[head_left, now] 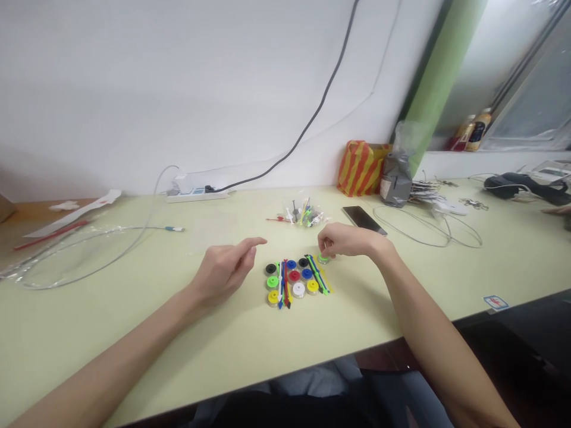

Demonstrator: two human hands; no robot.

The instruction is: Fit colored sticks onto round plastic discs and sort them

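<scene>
Thumb and fingertips of my right hand (341,239) are closed on a green round base (323,260) at the right end of a group of small parts. My left hand (225,266) hovers to the left of the group, index finger stretched out and the others curled, with nothing seen in it. Between the hands, round bases stand in columns, among them a black base (270,269), a red base (294,276), a white base (298,289) and a yellow base (313,286). Coloured plastic arrows lie lengthwise between the columns, such as a red arrow (286,285) and a green arrow (317,276).
Behind the parts lies a clear bag (306,214) of more arrows and pieces. A phone (363,220), a striped bag (362,168) and a grey package (396,178) are at the back right. A power strip (196,195) sits against the wall; a cable (111,261) loops at left.
</scene>
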